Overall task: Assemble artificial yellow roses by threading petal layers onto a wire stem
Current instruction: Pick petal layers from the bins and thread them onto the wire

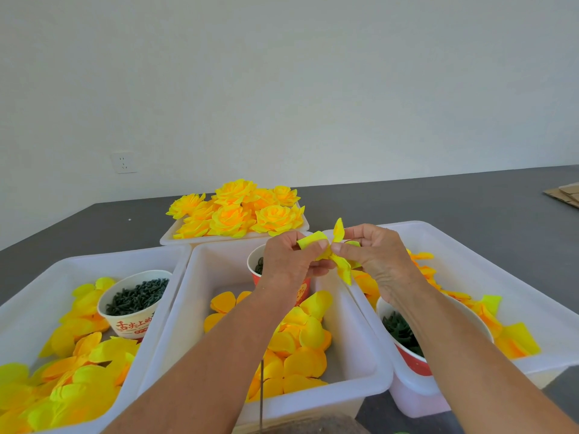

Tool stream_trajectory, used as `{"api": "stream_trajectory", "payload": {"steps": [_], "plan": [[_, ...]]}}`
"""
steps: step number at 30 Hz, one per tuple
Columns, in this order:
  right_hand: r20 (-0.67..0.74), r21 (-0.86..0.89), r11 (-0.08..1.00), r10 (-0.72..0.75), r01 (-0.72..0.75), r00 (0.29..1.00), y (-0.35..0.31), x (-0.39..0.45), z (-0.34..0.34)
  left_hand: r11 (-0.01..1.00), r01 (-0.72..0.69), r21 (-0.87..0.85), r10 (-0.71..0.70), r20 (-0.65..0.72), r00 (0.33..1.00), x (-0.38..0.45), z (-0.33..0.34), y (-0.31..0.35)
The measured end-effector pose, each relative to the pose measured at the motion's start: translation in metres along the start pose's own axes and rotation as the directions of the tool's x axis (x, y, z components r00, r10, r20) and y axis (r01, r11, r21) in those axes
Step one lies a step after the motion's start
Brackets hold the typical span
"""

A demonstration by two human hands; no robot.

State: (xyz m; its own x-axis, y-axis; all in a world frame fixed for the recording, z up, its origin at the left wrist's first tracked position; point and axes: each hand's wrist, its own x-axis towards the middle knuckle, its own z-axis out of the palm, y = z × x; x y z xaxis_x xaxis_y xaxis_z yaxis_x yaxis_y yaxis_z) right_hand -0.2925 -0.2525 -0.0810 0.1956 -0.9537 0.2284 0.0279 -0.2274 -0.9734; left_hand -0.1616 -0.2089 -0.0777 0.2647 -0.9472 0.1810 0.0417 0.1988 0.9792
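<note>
Above the middle bin, my left hand [291, 261] and my right hand [372, 255] meet and pinch a yellow petal layer [340, 261] between thumbs and fingertips. Its lobes stick up and hang down between the hands. A thin dark wire stem [261, 393] stands upright near the bottom edge, in front of the middle bin [372, 349]. Loose yellow petal layers [300, 346] lie in that bin. Finished yellow roses [241, 211] are piled on a white tray [175, 238] behind.
A left bin [28, 296] holds petals and a paper cup of dark green pieces [138, 296]. A right bin [532, 305] holds petals and a red cup [410, 358] of green calyxes. Another red cup [255, 267] sits behind my left hand. Cardboard [564, 195] lies far right on the dark table.
</note>
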Motion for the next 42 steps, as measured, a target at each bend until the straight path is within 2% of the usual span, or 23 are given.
{"api": "stream_trajectory", "payload": {"steps": [6, 14, 19, 22, 25, 30, 34, 39, 42], "plan": [[0.054, -0.076, 0.996, -0.041, 0.045, 0.998, -0.0004, -0.0010, -0.0001, 0.994, -0.020, 0.106, 0.035, -0.143, 0.989, 0.0053, -0.0021, -0.0015], [-0.081, -0.121, 0.993, 0.002, -0.012, 0.997, -0.0005, 0.0013, 0.0011, 0.989, -0.029, 0.148, 0.060, -0.208, 0.976, 0.0057, -0.0024, 0.0010], [-0.149, -0.136, 0.991, -0.001, -0.019, 0.989, 0.0004, 0.0035, 0.0010, 0.993, -0.022, 0.112, 0.035, -0.116, 0.993, 0.0026, -0.0005, 0.0022], [-0.100, -0.150, 0.989, -0.022, 0.007, 0.995, -0.0005, 0.0007, 0.0031, 0.982, -0.050, 0.180, 0.051, 0.001, 0.999, 0.0010, 0.0013, -0.0005], [-0.066, -0.153, 0.987, -0.062, 0.051, 0.996, -0.0020, -0.0013, 0.0042, 0.963, -0.136, 0.231, 0.122, 0.074, 0.990, 0.0003, 0.0003, -0.0026], [-0.050, -0.159, 0.984, -0.087, 0.078, 0.995, -0.0034, -0.0022, 0.0036, 0.912, -0.235, 0.338, 0.228, 0.060, 0.972, 0.0027, -0.0023, -0.0040], [-0.053, -0.103, 0.990, -0.103, 0.098, 0.993, -0.0038, -0.0029, 0.0017, 0.931, -0.214, 0.295, 0.212, 0.038, 0.976, 0.0010, -0.0005, -0.0038], [-0.024, -0.124, 0.985, -0.122, 0.118, 0.992, -0.0031, -0.0036, 0.0014, 0.977, -0.112, 0.181, 0.105, 0.049, 0.993, 0.0006, 0.0001, -0.0018], [0.011, -0.111, 0.987, -0.115, 0.115, 0.993, -0.0028, -0.0041, 0.0011, 0.981, -0.103, 0.166, 0.101, 0.026, 0.995, 0.0012, -0.0005, -0.0010]]}}
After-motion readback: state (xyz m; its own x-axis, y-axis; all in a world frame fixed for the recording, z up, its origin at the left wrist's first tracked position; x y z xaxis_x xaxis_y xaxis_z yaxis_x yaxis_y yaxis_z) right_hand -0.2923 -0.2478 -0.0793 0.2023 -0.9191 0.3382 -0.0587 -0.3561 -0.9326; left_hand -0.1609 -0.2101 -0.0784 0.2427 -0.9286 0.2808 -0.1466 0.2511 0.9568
